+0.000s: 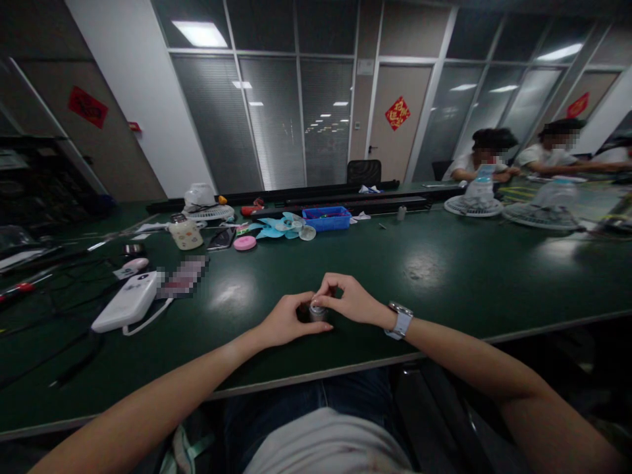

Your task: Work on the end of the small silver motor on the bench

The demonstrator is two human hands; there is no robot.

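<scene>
A small grey metal cylinder [317,315] stands on the green tabletop, close to its front edge. My left hand [287,321] is curled around its side, with the thumb in front and the fingers behind. From the right, my right hand [348,299] reaches over with thumb and index finger pinched at the cylinder's top. The fingertips cover much of that top, so I cannot tell whether a separate small part is between them. A watch [399,320] with a pale strap is on my right wrist.
To the left lie a white power bank [129,301], a phone [184,276] and cables. Farther back are a patterned jar [185,234], a pink round lid [245,243], light-blue fan blades [276,226], a blue basket [326,219] and another metal cylinder [401,212]. People sit at the right beside fan grilles [473,205].
</scene>
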